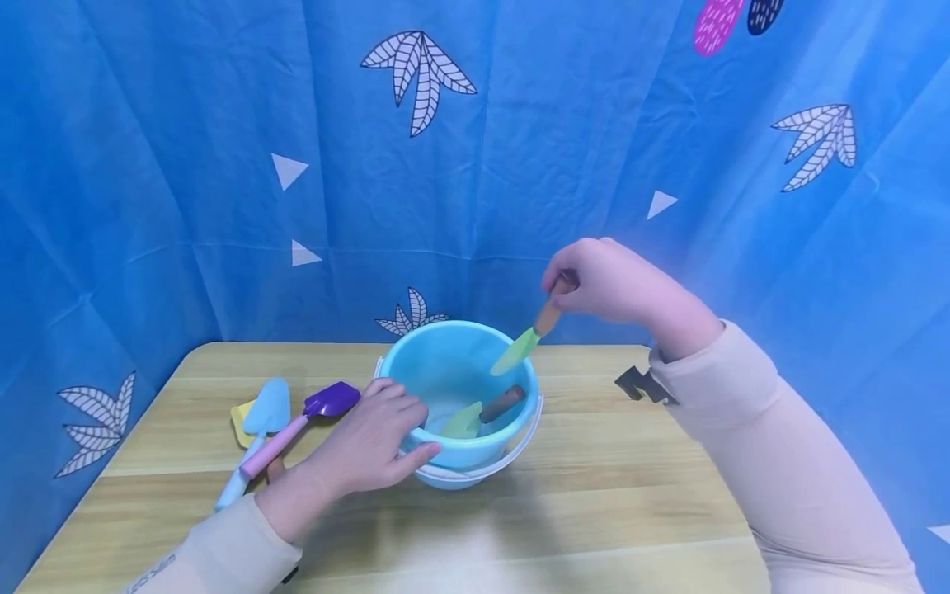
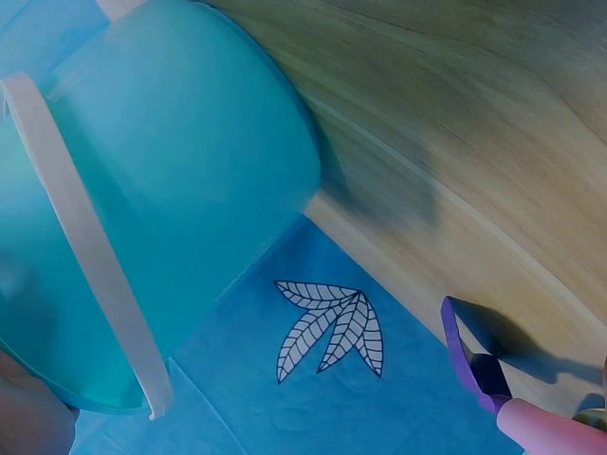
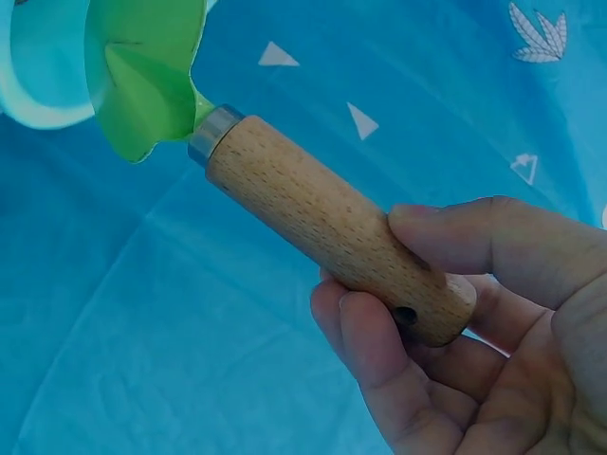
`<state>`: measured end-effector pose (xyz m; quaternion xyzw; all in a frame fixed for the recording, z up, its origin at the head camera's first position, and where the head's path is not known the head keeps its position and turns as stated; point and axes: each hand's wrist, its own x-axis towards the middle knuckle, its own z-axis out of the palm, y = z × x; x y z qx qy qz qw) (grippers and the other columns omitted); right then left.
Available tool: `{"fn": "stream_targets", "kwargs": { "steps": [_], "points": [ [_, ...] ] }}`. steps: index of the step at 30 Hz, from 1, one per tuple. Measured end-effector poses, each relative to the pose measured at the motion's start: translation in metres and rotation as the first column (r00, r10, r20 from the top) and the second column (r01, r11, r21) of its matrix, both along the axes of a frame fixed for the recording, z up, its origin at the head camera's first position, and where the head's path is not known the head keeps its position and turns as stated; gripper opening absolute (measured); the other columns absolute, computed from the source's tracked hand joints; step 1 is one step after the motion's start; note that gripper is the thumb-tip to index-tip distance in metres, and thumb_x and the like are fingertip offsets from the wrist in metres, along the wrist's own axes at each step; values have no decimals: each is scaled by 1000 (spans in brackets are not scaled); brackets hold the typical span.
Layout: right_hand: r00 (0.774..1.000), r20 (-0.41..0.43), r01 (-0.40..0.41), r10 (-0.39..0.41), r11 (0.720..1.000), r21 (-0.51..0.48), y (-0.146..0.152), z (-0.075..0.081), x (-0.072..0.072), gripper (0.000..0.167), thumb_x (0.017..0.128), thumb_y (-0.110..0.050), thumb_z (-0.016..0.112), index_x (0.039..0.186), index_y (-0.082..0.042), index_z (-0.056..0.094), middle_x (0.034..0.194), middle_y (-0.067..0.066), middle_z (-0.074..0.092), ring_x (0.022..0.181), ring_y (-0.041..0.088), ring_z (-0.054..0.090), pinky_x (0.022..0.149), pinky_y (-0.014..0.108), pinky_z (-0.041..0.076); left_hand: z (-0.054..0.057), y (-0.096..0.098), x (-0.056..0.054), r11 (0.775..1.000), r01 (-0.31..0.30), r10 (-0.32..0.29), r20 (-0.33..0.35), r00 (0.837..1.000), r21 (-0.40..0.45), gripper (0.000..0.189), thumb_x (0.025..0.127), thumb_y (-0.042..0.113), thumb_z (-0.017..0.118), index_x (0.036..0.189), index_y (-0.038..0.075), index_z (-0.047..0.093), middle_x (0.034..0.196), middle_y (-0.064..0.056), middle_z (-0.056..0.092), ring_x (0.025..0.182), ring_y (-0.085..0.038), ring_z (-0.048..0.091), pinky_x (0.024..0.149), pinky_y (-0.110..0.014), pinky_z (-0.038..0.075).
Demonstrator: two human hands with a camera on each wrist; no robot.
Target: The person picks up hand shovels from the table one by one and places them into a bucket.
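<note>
In the head view my right hand (image 1: 604,276) pinches the wooden handle of a small green trowel (image 1: 515,353) near its end. Its blade points down over the right side of a light blue bucket (image 1: 460,330). The right wrist view shows thumb and fingers around the wooden handle (image 3: 294,194), with a metal collar below the green blade (image 3: 147,81). My left hand (image 1: 374,437) holds the bucket's left rim, fingers over the edge and thumb along the near side. Inside the bucket lies another green trowel (image 1: 463,422) with a brown handle.
Left of the bucket lie a purple shovel (image 1: 331,399) with a pink handle, a light blue shovel (image 1: 269,406) and a yellow tool (image 1: 241,421) partly covered by it. The bucket's white handle (image 1: 512,458) hangs down in front. Behind the wooden table (image 1: 631,495) hangs a blue curtain (image 1: 549,165).
</note>
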<state>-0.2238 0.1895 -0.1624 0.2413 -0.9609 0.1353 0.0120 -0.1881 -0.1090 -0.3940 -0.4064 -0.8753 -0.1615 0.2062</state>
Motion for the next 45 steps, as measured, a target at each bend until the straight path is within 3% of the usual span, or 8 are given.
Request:
{"fn": "stream_targets", "kwargs": {
  "steps": [9,17,23,29,39,45],
  "points": [
    [998,53,-34,33,999,4,-9,-17,-7,17,89,-4,67,104,-7,74,88,1,70,82,20,62,79,40,52,-1,1,1,1000,6,-6,4,1000,3,32,97,54,54,84,24,54,79,15,49,81,-10,42,96,-41,37],
    [993,103,-54,56,998,-30,-14,-31,-10,17,90,-5,67,106,-7,73,77,-6,70,70,20,55,80,38,51,-1,3,2,1000,4,-4,-12,1000,8,33,97,53,54,84,23,55,78,14,50,82,-11,44,96,-41,37],
    [981,175,-75,86,995,-66,-18,-41,-11,16,93,-6,67,108,-8,71,79,-9,75,80,17,60,88,39,51,-1,4,2,1000,9,-9,-13,1000,17,32,97,53,55,84,23,55,79,14,50,82,-11,43,96,-41,37],
    [981,158,-104,115,991,-82,-21,-49,-14,15,89,-6,71,104,-8,72,78,-9,74,85,14,64,87,38,52,-1,5,2,1000,0,0,-24,1000,11,33,96,54,54,83,23,54,77,14,49,81,-11,43,94,-40,37],
    [973,180,-131,146,987,-94,-26,-67,-19,14,90,-5,69,103,-9,73,78,-8,74,73,17,59,72,35,51,-1,5,3,1000,-16,16,-8,1000,-2,34,96,55,53,83,24,54,77,15,49,81,-10,44,93,-39,38],
    [969,171,-164,179,981,-99,-30,-78,-23,16,90,-3,68,105,-7,73,78,-8,74,76,16,59,75,33,52,-1,5,3,1000,-19,19,-8,1000,0,34,96,55,54,84,24,55,77,14,50,82,-11,44,93,-39,38]
  ]
}}
